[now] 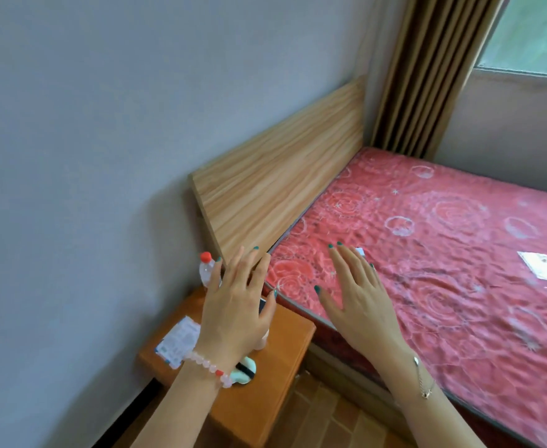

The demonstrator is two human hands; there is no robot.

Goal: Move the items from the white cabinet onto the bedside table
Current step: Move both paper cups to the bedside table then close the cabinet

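The orange wooden bedside table (285, 360) stands in the corner beside the bed. On it stand a clear plastic bottle with a red cap (206, 269), a white printed packet (179, 341), a pale green round item with a black band (245, 372) and a small pale container (262, 342), partly hidden. My left hand (233, 308) hovers above the table with fingers spread and holds nothing. My right hand (359, 295) hovers over the mattress edge, fingers straight, empty. A flat whitish thing (262, 306) peeks out under my left thumb. The white cabinet is out of view.
A bed with a red patterned mattress (443, 253) and a wooden headboard (281, 189) fills the right side. A white paper label (543, 266) lies on the mattress. A brown curtain (427, 72) and a window are at the far corner. Brown tiled floor (323, 418) lies below.
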